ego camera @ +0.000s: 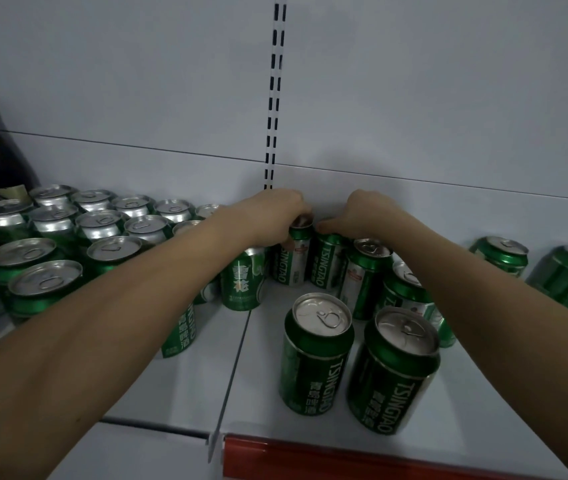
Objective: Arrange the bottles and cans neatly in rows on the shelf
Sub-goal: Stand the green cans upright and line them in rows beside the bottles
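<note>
Already the rows (pixel 68 230) sit tidy at left; mid-frame, left hand (pixel 275 213) grips one can (pixel 294 254) from above, right hand (pixel 362 213) clamps its neighbour (pixel 327 261). Risk: forearms clipping front cans (pixel 317 351), toppling them off the shelf (pixel 206 386).

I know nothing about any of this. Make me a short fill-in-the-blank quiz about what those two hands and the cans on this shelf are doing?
1. Both hands, the left hand and the right hand, hold green aluminium cans at the ___ of the white metal shelf.
2. The shelf's front edge strip is coloured ___.
3. The two nearest green Tsingtao cans stand ___, silver tops up.

Missing words: back; red; upright
</note>
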